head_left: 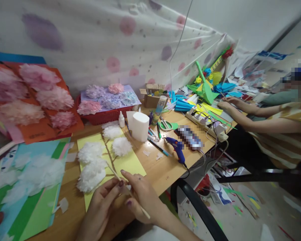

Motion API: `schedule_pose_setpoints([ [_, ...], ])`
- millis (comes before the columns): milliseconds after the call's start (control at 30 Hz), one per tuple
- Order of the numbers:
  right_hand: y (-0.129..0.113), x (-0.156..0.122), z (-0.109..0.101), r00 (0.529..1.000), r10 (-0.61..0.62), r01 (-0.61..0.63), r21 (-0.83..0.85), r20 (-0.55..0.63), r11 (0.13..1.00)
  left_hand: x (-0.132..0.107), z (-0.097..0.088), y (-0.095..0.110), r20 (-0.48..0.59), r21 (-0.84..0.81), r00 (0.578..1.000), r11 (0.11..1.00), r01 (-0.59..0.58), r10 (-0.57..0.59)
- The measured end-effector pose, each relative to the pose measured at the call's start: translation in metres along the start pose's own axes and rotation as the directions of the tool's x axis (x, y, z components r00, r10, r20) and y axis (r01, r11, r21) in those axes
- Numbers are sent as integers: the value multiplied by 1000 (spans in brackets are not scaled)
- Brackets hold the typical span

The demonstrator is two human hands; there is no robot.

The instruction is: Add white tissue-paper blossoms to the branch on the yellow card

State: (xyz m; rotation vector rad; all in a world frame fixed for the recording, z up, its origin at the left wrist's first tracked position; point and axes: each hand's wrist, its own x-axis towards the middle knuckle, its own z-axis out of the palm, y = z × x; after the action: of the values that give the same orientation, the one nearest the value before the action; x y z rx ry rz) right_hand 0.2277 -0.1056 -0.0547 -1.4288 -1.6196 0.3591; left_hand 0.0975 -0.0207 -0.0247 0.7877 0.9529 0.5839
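Note:
My left hand (104, 204) and my right hand (142, 197) meet at the table's front edge, both pinched on a thin wooden stick (126, 190) that runs from the yellow paper down past my right palm. The stick's far end lies over a yellow sheet (127, 162) that carries several white tissue-paper flowers (91, 174) and thin brown stems. My fingers are closed round the stick; a bit of pale paper seems wrapped at the pinch.
A white paper roll (140, 126), a glue bottle (121, 119), pens, green scissors (165, 125) and a blue glue gun (177, 149) lie mid-table. A red basket (102, 116) holds pastel flowers. Another person's arms (240, 112) work at the right. A black chair back (198, 204) is below.

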Motion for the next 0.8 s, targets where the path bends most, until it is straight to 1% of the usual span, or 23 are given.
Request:
schedule_pose_setpoints([
  [67,-4,6,-1,997,-19,21,24,-78,999,0,0,3,-10,3,1000,1000,-2,2],
  [167,-9,9,-3,979,-13,32,89,-201,995,1,-7,4,-32,-1,999,1000,-9,9],
  [300,-11,8,-3,939,42,12,157,-340,988,3,-20,2,-57,-5,998,1000,-22,22],
  [367,-10,6,-1,917,84,-13,181,-389,983,1,-22,3,-83,-14,996,1000,-20,19],
  [433,-6,4,2,885,144,-52,213,-442,976,0,-21,5,-96,-31,995,999,-35,32],
  [500,1,3,5,843,206,-87,251,-497,964,0,-20,8,-88,-37,993,996,-82,78],
  [567,10,4,9,811,250,-108,283,-529,953,2,-20,10,-85,-31,984,987,-158,155],
  [633,19,5,12,803,277,-118,315,-528,942,4,-24,9,-107,-13,965,970,-244,241],
  [700,24,5,15,796,309,-128,354,-520,926,5,-32,6,-133,33,943,952,-305,306],
  [767,26,5,16,785,347,-148,388,-513,910,0,-41,3,-137,134,922,929,-344,361],
  [800,26,4,16,778,366,-162,400,-510,902,-5,-46,2,-117,211,915,910,-358,387],
])
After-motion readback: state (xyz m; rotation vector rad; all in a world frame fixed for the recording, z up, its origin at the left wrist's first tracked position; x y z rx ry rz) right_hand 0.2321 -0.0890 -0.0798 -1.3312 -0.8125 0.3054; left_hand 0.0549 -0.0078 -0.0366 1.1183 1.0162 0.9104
